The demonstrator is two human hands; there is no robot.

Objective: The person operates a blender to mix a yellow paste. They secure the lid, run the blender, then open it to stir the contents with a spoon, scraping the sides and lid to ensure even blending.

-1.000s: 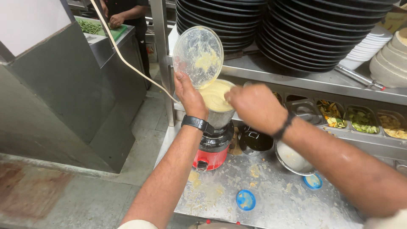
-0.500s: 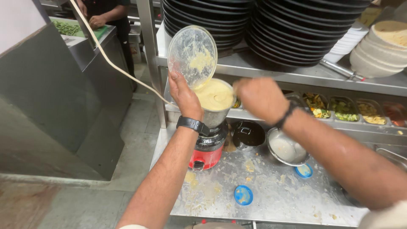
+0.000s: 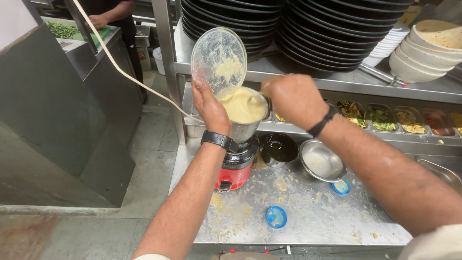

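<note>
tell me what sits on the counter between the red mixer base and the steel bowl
In the head view, a black lidded pot stands between the red mixer base and the steel bowl, on the steel counter.

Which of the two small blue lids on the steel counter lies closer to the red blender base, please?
The blue lid nearer the counter's front edge, smeared with yellow paste, lies closer to the red blender base. The other blue lid sits farther right, just below the empty steel bowl.

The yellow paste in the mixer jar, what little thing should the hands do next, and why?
Probably tip the clear lid further over the steel jar and let its paste drip in. The left hand holds the lid tilted above the jar, with yellow paste smeared inside it. The right hand is at the rim with a thin handle, so it could scrape the lid.
</note>
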